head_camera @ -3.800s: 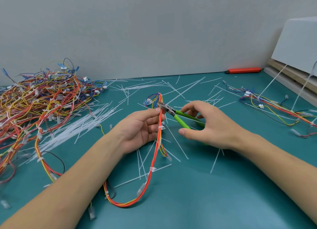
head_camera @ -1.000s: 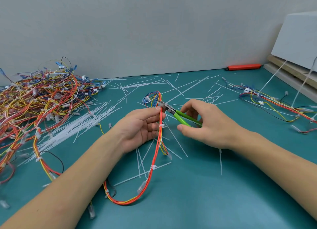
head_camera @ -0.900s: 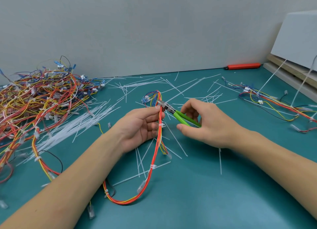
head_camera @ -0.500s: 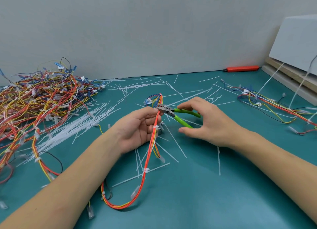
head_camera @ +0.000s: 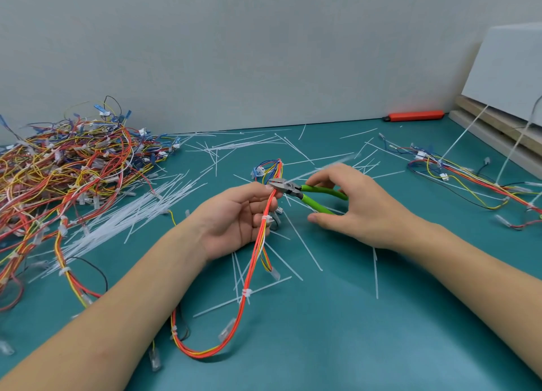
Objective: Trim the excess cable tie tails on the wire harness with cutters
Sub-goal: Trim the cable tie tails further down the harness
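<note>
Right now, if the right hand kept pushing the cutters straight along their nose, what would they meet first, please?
The right hand aims the green-handled cutters leftward; their nose already seems to touch the orange wire harness, the left hand just behind it.

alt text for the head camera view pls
A left hand holds an orange wire harness while the right hand grips green-handled cutters, head at the bundle. Loose cable ties litter the teal table.

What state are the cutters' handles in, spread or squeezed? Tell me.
Spread. The two green handles of the cutters diverge toward the right hand, with a clear gap between them. Whether the blades at the wire harness are parted, cannot tell.
</note>
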Demonstrator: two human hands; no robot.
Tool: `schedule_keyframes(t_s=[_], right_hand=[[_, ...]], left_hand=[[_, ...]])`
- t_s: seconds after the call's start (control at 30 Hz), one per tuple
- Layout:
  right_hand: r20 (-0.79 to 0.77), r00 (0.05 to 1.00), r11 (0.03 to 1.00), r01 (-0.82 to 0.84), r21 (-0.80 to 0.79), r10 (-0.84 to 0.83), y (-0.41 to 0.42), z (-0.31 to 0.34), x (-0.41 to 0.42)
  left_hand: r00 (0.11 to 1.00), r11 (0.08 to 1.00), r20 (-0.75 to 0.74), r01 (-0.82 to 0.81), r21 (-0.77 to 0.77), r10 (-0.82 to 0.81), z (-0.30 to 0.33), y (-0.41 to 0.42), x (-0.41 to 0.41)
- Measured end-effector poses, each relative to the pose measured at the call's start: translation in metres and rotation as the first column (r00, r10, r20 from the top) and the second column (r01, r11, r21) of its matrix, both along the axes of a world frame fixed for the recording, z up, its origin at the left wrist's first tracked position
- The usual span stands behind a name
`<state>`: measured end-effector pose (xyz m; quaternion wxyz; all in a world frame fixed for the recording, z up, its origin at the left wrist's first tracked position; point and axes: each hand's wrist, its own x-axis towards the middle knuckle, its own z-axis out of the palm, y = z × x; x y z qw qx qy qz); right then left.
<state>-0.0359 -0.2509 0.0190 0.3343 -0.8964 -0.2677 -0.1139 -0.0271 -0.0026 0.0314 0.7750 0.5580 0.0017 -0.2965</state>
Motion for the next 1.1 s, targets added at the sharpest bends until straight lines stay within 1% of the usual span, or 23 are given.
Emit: schedule_keyframes(t_s=[0.23, 0.47, 0.63, 0.83, 0.97, 1.1], right_hand=[[-0.005, 0.999, 0.999, -0.039, 0.034, 0.039, -0.001, 0.001, -0.003], [-0.034, 0.999, 1.0, 0.002, 0.018, -0.002, -0.003, 0.002, 0.001], [-0.042, 0.999, 1.0, 0.014, 0.017, -0.013, 0.0, 0.0, -0.001], [-0.071, 0.997, 0.999, 0.027, 0.037, -0.024, 0.002, 0.0, -0.004], [-0.081, 0.996, 0.997, 0.052, 0.064, -0.047, 0.005, -0.001, -0.005], [-0.09, 0.996, 0.993, 0.021, 0.12, -0.01, 0.009, -0.003, -0.006]], left_hand=[[1.0, 1.0, -0.007, 0.014, -0.01, -0.014, 0.0, 0.001, 0.0], [1.0, 1.0, -0.002, 0.017, 0.019, -0.017, -0.001, 0.002, 0.001], [1.0, 1.0, 0.004, -0.005, -0.003, 0.005, -0.001, 0.001, 0.0], [0.998, 0.998, 0.036, -0.058, -0.008, 0.058, -0.003, -0.003, -0.001], [0.993, 0.998, 0.1, -0.056, -0.003, 0.056, -0.005, -0.003, -0.001], [0.99, 0.999, 0.138, -0.039, 0.003, 0.038, -0.007, -0.003, 0.0]])
